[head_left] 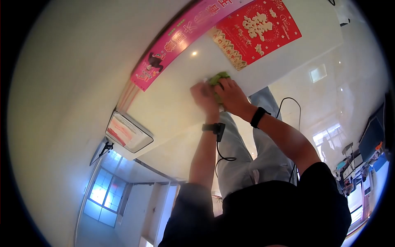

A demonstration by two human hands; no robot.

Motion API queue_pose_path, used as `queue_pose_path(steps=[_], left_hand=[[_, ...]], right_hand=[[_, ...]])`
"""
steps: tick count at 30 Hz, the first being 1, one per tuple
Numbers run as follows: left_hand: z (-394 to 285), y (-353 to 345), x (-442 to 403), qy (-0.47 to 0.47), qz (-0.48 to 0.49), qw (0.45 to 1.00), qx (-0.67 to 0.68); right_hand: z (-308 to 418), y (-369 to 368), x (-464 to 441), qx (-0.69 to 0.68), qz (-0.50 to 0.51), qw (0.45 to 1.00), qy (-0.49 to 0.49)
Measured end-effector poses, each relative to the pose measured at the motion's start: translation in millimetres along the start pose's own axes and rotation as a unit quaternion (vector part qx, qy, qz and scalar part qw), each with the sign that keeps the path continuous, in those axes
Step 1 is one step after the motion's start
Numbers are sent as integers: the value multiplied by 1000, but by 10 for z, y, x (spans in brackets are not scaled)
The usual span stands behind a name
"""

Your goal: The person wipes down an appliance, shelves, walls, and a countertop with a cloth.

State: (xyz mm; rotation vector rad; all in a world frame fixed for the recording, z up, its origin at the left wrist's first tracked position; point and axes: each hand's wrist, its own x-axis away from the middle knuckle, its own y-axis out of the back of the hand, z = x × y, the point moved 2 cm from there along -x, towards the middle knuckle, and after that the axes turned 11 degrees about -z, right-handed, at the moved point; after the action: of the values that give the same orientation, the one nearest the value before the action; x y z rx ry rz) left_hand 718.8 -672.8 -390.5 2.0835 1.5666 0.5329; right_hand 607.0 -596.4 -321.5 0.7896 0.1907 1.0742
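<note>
A crumpled green cloth [219,77] is bunched between my two hands, above a glossy pale surface. My right hand [235,97] is closed on the cloth, with its fingers curled over it. Against the cloth's other side is my left hand [204,98], smeared by motion. Its fingers look bent, but their grip cannot be made out. A small whitish patch shows by the left fingertips, too blurred to name. Each wrist wears a black band, and a dark cable hangs from the left one [214,128].
Beyond my hands are a red printed sheet with gold characters [263,31] and a pink banner strip [168,45]. At left stands a framed panel [128,132] near a bright window [108,190]. My legs [234,152] are below. Furniture and assorted items [354,164] stand far right.
</note>
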Motion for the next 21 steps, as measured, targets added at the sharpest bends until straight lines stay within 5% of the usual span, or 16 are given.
queue_pose_path(steps=[5,16,21], left_hand=[[-37,-15,-468,-37,-57,998,1],[-150,107,-589,-25,-68,997,21],[58,496,-105,0,-70,998,-4]], right_hand=[[-59,-307,-287,-27,-196,976,86],[131,-425,-386,-32,-214,974,70],[298,-664,58,46,-118,989,74]])
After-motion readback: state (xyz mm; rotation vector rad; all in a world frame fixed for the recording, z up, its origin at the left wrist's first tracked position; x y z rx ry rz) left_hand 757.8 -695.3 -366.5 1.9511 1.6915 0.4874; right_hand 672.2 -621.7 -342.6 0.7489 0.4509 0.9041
